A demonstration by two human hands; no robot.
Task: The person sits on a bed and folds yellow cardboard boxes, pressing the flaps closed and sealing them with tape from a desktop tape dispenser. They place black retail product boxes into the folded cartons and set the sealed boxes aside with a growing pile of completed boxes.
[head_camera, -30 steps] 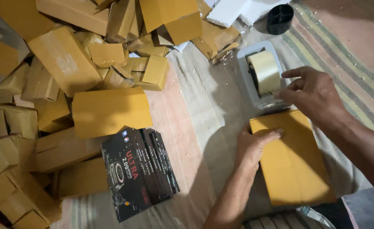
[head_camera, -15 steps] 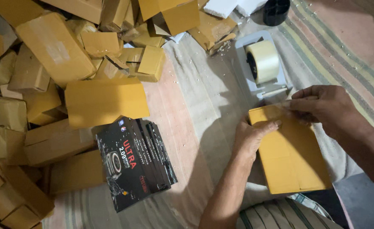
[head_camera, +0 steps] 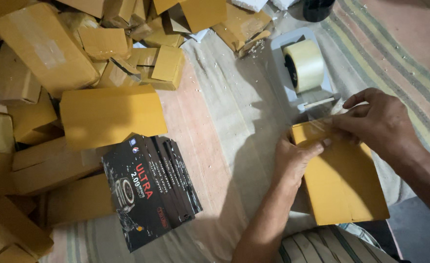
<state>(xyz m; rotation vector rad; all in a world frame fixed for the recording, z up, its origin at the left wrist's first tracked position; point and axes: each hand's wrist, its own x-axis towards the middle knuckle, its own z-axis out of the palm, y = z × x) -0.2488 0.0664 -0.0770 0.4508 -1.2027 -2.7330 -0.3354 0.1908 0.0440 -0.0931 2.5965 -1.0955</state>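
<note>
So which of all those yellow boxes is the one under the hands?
The flat yellow box at lower right, apart from the pile: left hand and right hand press its top edge, beside the tape dispenser.
</note>
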